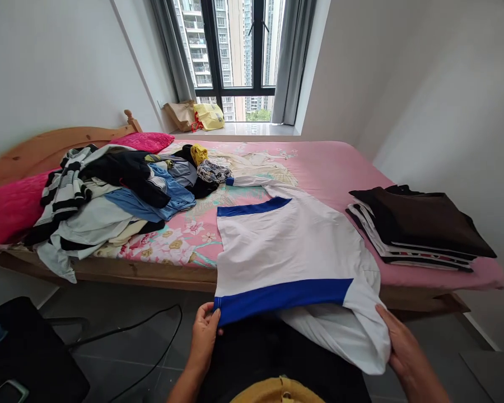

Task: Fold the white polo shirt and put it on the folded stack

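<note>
A white long-sleeved shirt with blue side panels [273, 240] lies spread over the bed's front edge, its near side hanging toward me. My left hand [205, 330] pinches the hem corner at the end of the near blue strip, thumb on top. At the shoulder and sleeve end, my right hand [397, 341] grips the white fabric, with the fingers partly hidden behind it. One sleeve stretches away across the bed toward the clothes pile. Below the near blue strip, loose white cloth hangs in folds.
A jumbled clothes pile [121, 196] covers the left of the bed, beside pink pillows [12, 207]. Folded clothes [415, 226] are stacked at the right end. A black chair [33, 352] carrying a phone [8, 392] stands lower left, near a cable [168, 341]. Bags [208, 116] sit on the windowsill.
</note>
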The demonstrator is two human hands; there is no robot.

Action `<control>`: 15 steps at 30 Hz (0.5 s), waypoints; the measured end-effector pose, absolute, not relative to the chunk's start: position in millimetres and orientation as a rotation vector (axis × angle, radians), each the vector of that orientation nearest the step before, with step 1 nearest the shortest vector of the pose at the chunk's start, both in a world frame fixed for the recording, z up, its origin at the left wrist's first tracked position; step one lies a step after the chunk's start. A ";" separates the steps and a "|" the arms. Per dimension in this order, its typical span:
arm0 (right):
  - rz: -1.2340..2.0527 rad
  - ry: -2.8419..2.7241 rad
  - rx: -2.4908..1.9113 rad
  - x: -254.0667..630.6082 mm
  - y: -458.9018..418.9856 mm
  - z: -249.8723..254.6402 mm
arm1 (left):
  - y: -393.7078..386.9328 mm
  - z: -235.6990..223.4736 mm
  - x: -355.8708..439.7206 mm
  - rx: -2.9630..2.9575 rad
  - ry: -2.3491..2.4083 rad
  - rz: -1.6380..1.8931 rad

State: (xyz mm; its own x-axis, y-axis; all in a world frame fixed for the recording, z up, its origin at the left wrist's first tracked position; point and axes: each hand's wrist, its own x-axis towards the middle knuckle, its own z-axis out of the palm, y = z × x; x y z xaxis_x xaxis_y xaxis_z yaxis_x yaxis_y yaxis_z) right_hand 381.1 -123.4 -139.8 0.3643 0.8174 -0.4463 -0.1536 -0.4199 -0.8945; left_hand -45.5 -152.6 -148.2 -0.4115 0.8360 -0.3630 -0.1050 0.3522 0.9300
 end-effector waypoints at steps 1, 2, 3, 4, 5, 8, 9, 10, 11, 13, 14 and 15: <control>1.246 -0.589 -1.648 390.4 -121.2 -136.7 | -160.2 -147.7 -43.3 0.642 1.638 1.223; 1.233 -0.585 -1.682 399.0 -119.1 -135.4 | -166.0 -148.0 -41.2 0.637 1.623 1.215; 1.201 -0.602 -1.736 406.3 -117.5 -136.1 | -169.9 -148.6 -39.4 0.647 1.609 1.207; 1.155 -0.646 -1.798 411.5 -116.8 -138.6 | -172.4 -149.3 -37.9 0.671 1.599 1.201; 1.103 -0.692 -1.861 414.4 -117.1 -142.7 | -173.7 -149.8 -36.8 0.704 1.593 1.195; 1.075 -0.723 -1.957 407.6 -125.5 -160.9 | -174.9 -149.1 -36.3 0.842 1.597 1.162; 1.125 -0.709 -1.949 401.1 -130.5 -167.6 | -175.3 -148.8 -37.1 0.893 1.613 1.146; 1.192 -0.700 -1.928 393.6 -136.2 -174.1 | -175.9 -148.8 -38.4 0.949 1.626 1.118; 1.263 -0.706 -1.892 386.0 -142.2 -180.2 | -176.7 -149.3 -40.0 1.010 1.632 1.080; 1.349 -0.756 -1.831 374.4 -153.2 -189.8 | -178.3 -151.2 -43.5 1.139 1.633 0.985; 1.341 -0.789 -1.826 371.7 -157.2 -192.6 | -178.9 -152.2 -44.9 1.210 1.631 0.931; 1.292 -0.820 -1.848 371.6 -159.9 -193.5 | -179.3 -152.8 -45.9 1.281 1.642 0.885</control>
